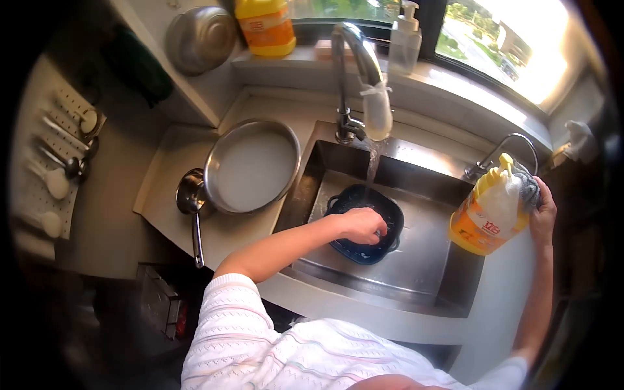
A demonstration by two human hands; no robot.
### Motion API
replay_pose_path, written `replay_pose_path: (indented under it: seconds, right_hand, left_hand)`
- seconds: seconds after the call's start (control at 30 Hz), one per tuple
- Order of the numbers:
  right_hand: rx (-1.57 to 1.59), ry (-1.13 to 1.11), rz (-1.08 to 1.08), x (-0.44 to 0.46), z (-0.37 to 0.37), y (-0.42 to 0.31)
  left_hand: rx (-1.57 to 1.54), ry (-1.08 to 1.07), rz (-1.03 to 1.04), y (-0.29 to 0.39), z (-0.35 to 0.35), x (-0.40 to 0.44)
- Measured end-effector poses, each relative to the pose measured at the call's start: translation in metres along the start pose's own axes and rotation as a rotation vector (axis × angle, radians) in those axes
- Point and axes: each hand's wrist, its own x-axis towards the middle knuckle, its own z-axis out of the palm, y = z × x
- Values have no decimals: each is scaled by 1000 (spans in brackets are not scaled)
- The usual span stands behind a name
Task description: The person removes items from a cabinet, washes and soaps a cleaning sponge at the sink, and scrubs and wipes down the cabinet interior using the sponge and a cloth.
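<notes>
Left hand point(364, 226): was inside the dark blue pot point(359, 253), fingers curled; whether they gripped anything could not be told.
Pot: sat in the steel sink point(422, 273), under running water point(374, 162).
Right hand point(543, 211): touched the grey cloth point(526, 187) at the yellow jug's point(484, 218) upper side; its grip was unclear.
Left bench point(162, 208): carried a long-handled ladle point(192, 195) beside a metal basin point(244, 211) of cloudy liquid.
Tap point(338, 78): arched over the sink, below the window.
</notes>
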Motion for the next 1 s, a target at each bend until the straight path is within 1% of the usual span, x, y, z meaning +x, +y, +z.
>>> replay_pose_path:
  seconds: [0.03,0.1,0.13,0.17,0.2,0.23,0.27,0.3,0.33,0.37,0.4,0.47,0.5,0.57,0.63,0.67,0.7,0.83,0.93,1.0]
  right_hand:
    - [-8,-6,-59,19,22,-2]
    - [-77,11,-138,56,48,-7]
    - [-306,58,-252,74,60,-18]
    - [-264,51,-247,87,73,-36]
    - [-358,97,-294,101,84,-40]
    - [-349,104,-323,115,93,-40]
    - [-340,143,-426,129,103,-42]
    - [-311,141,-389,139,112,-42]
    - [-309,155,-400,149,122,-36]
    - [-303,122,-353,157,130,-30]
    - [-342,115,-345,161,137,-26]
    - [-401,52,-287,164,145,-20]
    - [-370,1,-230,166,143,-17]
    - [-304,-97,-110,172,138,-10]
    - [-9,-323,-53,187,124,5]
    - [140,-431,-28,191,118,1]
    - [-4,-491,223,197,110,-8]
    - [210,-264,307,203,100,-13]
    - [260,-245,358,219,93,-1]
    - [289,-186,342,222,93,4]
  left_hand:
    - [9,21,-29,-7,-22,-26]
    - [-6,141,0,-22,-34,-44]
    - [1,199,32,-27,-37,-47]
    - [21,234,14,-24,-42,-47]
    - [33,257,16,-16,-47,-43]
    - [-33,278,8,-7,-50,-34]
    - [-78,367,91,-5,-49,-22]
    - [-61,416,103,1,-48,-6]
    - [-43,477,104,5,-49,9]
    - [-63,555,150,7,-47,25]
    - [-129,591,165,10,-49,43]
    - [-92,753,224,18,-53,72]
    - [-148,728,191,24,-57,82]
    - [-179,792,189,29,-56,98]
    - [-217,817,188,31,-56,116]
    - [-219,826,180,32,-56,122]
    - [-220,838,178,29,-55,124]
    - [-250,803,136,36,-60,135]
    - [-260,821,150,35,-60,142]
    - [-344,852,161,35,-62,148]
